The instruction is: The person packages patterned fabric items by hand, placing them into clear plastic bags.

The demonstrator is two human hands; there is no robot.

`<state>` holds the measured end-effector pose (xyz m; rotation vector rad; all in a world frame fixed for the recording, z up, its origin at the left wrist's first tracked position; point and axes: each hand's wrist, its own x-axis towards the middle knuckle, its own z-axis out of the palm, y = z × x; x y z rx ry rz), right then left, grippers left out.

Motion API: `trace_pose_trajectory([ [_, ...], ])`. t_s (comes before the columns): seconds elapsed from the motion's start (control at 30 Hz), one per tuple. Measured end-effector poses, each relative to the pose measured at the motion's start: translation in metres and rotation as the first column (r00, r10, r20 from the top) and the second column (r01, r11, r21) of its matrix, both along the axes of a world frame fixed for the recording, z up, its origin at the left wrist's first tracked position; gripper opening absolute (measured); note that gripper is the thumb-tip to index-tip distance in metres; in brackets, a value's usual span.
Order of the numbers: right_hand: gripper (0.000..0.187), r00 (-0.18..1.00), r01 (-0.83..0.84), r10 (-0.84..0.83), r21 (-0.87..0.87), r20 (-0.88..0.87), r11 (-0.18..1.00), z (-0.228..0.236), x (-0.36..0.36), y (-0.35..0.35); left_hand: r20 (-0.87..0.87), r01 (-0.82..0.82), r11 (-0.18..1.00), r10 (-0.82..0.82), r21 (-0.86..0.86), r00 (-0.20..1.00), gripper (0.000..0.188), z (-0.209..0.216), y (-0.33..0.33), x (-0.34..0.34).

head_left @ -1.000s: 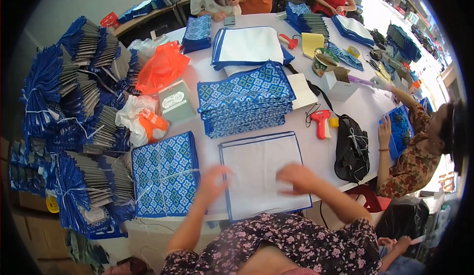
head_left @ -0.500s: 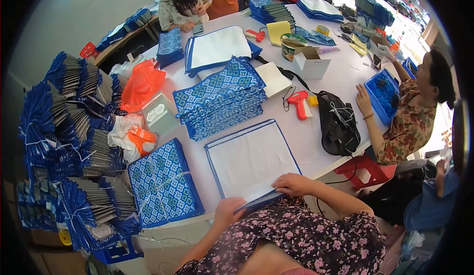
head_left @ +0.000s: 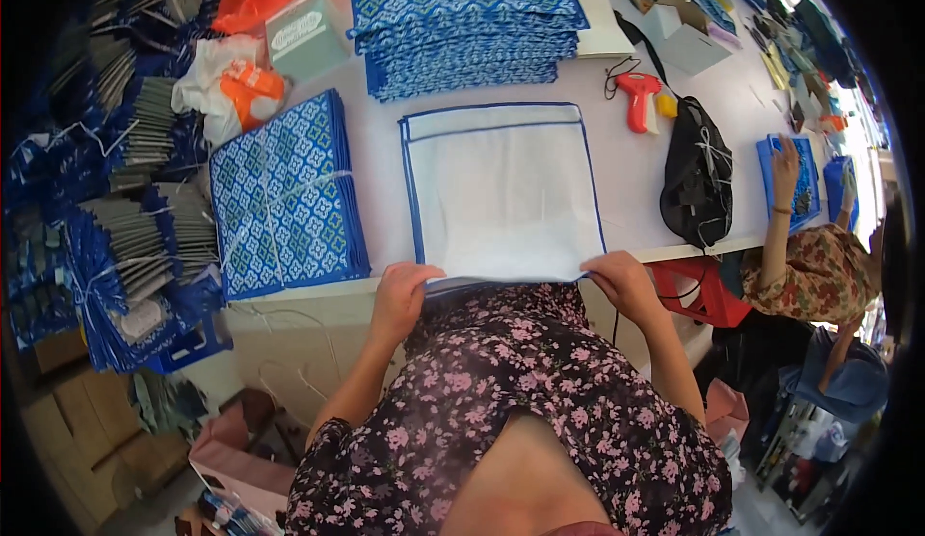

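Observation:
A white fabric panel with blue edging (head_left: 511, 189) lies flat at the table's near side, with another blue-edged layer showing under its left and far edges. Its near edge is raised a little at the table's front. My left hand (head_left: 401, 295) pinches the near left corner, thumb on top. At the near right corner, my right hand (head_left: 624, 284) grips the same panel between thumb and fingers. Left of it lies a tied bundle of blue patterned fabric pieces (head_left: 284, 194). Beyond the panel rises a tall stack of similar blue patterned pieces (head_left: 462, 30).
A red glue gun (head_left: 637, 98) and a black bag (head_left: 696, 175) lie to the right. Plastic bags (head_left: 217, 83) and a grey-green box (head_left: 306, 37) stand left. Tied fabric bundles (head_left: 145, 237) crowd the far left. A co-worker (head_left: 819, 266) sits at right beside a blue tray (head_left: 795, 180).
My hands have moved apart to the panel's two near corners, and its near edge is now lifted. The view has tilted downward, so the table's far side has left the picture.

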<state>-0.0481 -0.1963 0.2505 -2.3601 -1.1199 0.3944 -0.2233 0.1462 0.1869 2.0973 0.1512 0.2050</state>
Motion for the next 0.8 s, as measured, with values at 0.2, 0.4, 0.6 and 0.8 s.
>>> trace_pose_trajectory([
  [0.2, 0.012, 0.952, 0.225, -0.206, 0.064, -0.227, 0.972, 0.008, 0.027, 0.019, -0.064, -0.204, 0.978, 0.201, -0.042, 0.978, 0.015, -0.013, 0.002, 0.014],
  [0.4, 0.017, 0.892, 0.396, -0.328, 0.187, -0.311, 0.899, -0.002, 0.109, 0.069, -0.104, -0.52, 0.819, 0.511, -0.241, 0.853, 0.013, 0.002, 0.009, 0.081],
  [0.6, 0.021, 0.873, 0.471, -0.448, 0.1, -0.191, 0.876, 0.001, 0.124, 0.098, -0.099, -0.62, 0.727, 0.622, -0.295, 0.776, 0.021, -0.003, 0.015, 0.102],
  [0.8, 0.02, 0.86, 0.508, -0.507, 0.019, -0.06, 0.861, 0.007, 0.106, 0.098, -0.162, -0.6, 0.784, 0.578, -0.163, 0.8, 0.031, -0.006, 0.012, 0.095],
])
